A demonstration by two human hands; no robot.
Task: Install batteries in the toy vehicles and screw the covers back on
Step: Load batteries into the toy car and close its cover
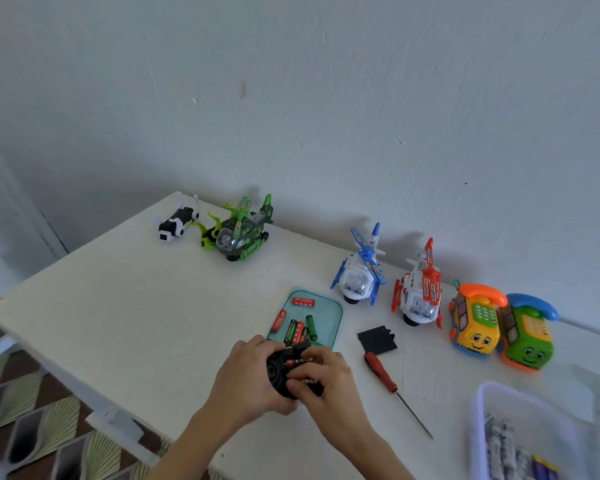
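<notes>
Left hand [248, 375] wrapped around a black toy vehicle [284, 370] from the left, fingers curled onto its rounded dark body. Right hand [321, 374] over the same toy from the right, fingertips [293, 384] pressed down on red batteries seated in its open underside. Toy flipped belly-up between both palms, just off the near rim of the teal tray [333, 315]; which way its long axis runs cannot be told under the fingers.

Right of the tray: red-handled screwdriver [381, 372] flat on the white table [118, 306], handle toward the tray, shaft slanting away to the near right. Black battery cover [376, 340] lying flat just beyond the handle, apart from it. Clear plastic bin [478, 410] at the near right corner, contents blurred.

In the tray: loose batteries [297, 329], red and green, mostly lengthwise near-to-far, one red lying crosswise at the far end.

Left of the tray: wide bare tabletop out to the table's left edge.

Beyond and right of the tray: blue helicopter [359, 271], red helicopter [420, 292], orange-and-yellow phone car [475, 322] and green phone car [527, 337] in a row near the wall, noses toward the camera. Far beyond and left of the tray: green helicopter [239, 230] and a black-and-white toy [177, 223].
</notes>
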